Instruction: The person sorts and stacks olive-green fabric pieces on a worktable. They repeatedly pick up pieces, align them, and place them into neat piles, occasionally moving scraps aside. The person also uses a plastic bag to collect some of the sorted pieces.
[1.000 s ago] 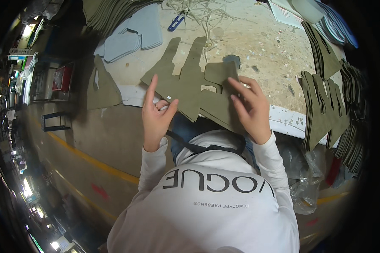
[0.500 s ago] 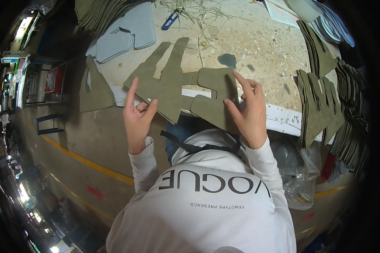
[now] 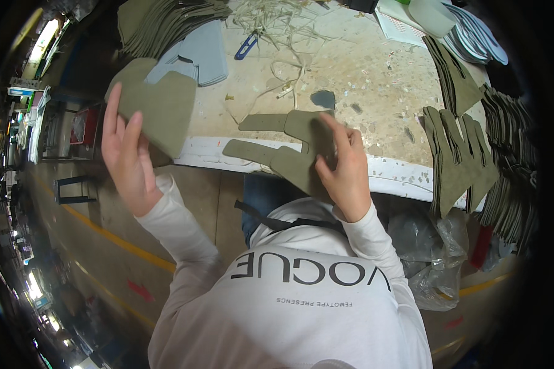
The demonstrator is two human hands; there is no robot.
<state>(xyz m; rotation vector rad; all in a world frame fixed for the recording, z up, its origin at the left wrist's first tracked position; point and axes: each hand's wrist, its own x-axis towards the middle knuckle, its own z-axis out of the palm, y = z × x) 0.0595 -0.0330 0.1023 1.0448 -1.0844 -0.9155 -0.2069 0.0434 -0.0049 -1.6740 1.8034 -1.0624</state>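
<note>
Head view: my left hand [image 3: 126, 157] at nine o'clock grips an olive cut piece [image 3: 160, 107] in its fingers, lifted beyond the worktop [image 3: 375, 80] edge. My right hand [image 3: 345, 169], centre, pinches a second forked olive piece [image 3: 283, 150] lying on that edge; stacked olive pieces [image 3: 458, 154] sit at three o'clock.

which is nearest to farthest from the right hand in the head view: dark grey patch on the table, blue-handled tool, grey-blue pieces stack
From the right hand:
1. Dark grey patch, on the table just beyond the fingers.
2. Blue-handled tool, farther back and to the left.
3. Grey-blue pieces stack, farthest, at the back left.
</note>
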